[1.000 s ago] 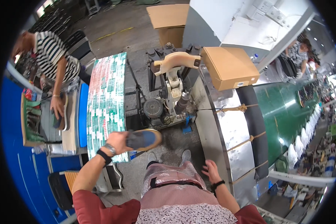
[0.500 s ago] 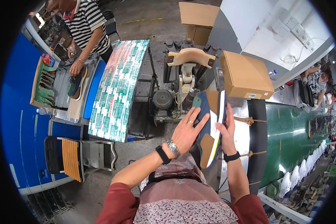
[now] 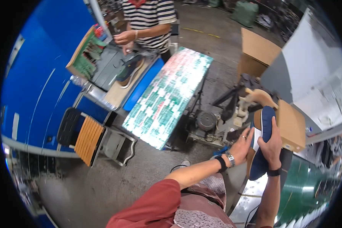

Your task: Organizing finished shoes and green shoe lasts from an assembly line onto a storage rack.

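A dark blue shoe (image 3: 268, 116) with a brown and white sole is held upright between my two hands, in front of the press machine. My left hand (image 3: 241, 148), with a ring and a watch, is closed against the sole side of the shoe. On the other side, my right hand (image 3: 271, 149) grips the shoe's blue upper, its thumb lying across the middle toward the sole. A cardboard box (image 3: 291, 127) stands just behind the shoe and partly behind my right hand.
To the left is a green-and-white patterned table (image 3: 165, 102), with a folding chair (image 3: 89, 138) nearer me. Beyond, a person in a striped shirt (image 3: 150, 19) stands at a bench holding another shoe (image 3: 130, 72). A motor (image 3: 206, 120) belongs to the machine; a green conveyor (image 3: 300, 182) runs at right.
The view has swung left, so the tables and machine sit further right. The shoe has turned in my hands, showing more blue upper. The co-worker's hands have come off the other shoe.
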A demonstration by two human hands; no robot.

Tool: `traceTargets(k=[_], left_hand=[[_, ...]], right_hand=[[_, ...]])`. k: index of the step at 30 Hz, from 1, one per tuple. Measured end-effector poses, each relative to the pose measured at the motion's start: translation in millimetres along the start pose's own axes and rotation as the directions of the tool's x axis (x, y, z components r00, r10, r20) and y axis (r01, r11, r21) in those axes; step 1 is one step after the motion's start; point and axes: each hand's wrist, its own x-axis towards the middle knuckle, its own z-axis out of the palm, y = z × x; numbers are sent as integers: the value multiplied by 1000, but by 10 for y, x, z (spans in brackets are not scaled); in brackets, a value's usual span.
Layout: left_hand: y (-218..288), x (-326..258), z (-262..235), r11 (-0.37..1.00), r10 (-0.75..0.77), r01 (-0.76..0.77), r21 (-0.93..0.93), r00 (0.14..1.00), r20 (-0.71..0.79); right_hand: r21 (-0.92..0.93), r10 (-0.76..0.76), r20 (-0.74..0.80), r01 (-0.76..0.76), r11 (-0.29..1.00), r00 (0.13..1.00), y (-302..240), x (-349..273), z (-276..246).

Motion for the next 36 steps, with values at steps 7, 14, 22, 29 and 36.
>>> traceTargets(k=[7,14,22,29,36], left_hand=[[-53,-211,-186,966,-196,227,-126,956,219],[-565,-680,461,-13,-435,779,-627,560,705],[-200,-338,634,-196,-386,429,-882,793,472],[4,-424,488,-113,-402,498,-860,769,498],[-445,-874,124,-38,-274,690,-723,688,672]], right_hand=[[6,56,17,-56,998,998,-108,-275,43],[-68,52,-77,-58,996,996,47,-329,85],[64,103,-120,-96,993,987,-27,-612,76],[77,144,-232,-129,989,962,-167,-870,-20],[384,262,-309,-133,914,914,-367,-1464,53]])
